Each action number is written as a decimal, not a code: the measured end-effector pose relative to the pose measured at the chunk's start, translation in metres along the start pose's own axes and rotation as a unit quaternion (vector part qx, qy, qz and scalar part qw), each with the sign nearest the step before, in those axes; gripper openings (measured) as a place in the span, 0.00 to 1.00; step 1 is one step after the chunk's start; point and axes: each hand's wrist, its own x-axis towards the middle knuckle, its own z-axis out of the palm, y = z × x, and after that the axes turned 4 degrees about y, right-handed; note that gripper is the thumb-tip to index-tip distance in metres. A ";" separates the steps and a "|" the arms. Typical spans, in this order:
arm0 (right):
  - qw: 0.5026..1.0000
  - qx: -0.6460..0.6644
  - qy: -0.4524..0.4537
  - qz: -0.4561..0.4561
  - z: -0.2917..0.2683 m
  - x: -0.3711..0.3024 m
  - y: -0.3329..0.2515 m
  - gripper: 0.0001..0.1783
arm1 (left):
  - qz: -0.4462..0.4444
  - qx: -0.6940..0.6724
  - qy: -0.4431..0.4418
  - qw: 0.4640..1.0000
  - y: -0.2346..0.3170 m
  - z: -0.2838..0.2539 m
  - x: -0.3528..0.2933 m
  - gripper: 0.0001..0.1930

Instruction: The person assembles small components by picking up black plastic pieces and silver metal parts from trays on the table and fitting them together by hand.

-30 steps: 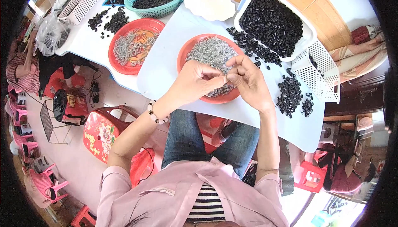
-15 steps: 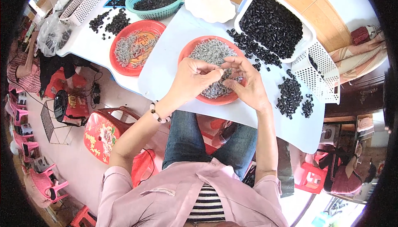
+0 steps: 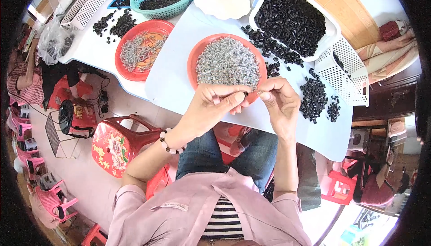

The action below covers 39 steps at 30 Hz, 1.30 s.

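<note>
My left hand, with a beaded bracelet at its wrist, pinches a small black plastic piece between thumb and forefinger. Just to its right, my right hand has thumb and forefinger pressed together on a tiny metal part, too small to name surely. The fingertips face each other with a narrow gap between. Both hands are over the near rim of a red plate heaped with small silvery metal springs.
Loose black pieces lie right of the plate, below a white tray full of them and a white perforated basket. A white scalloped dish stands behind. Leftward are another red plate and a green basket.
Both hands have drawn back toward me, from over the middle of the springs to the plate's near rim. The black piece and the heap of springs now show plainly.
</note>
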 end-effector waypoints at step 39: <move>0.899 -0.431 0.065 -0.028 -0.090 0.017 0.056 0.09 | -0.121 -0.079 0.045 0.988 -0.070 0.032 -0.049 0.13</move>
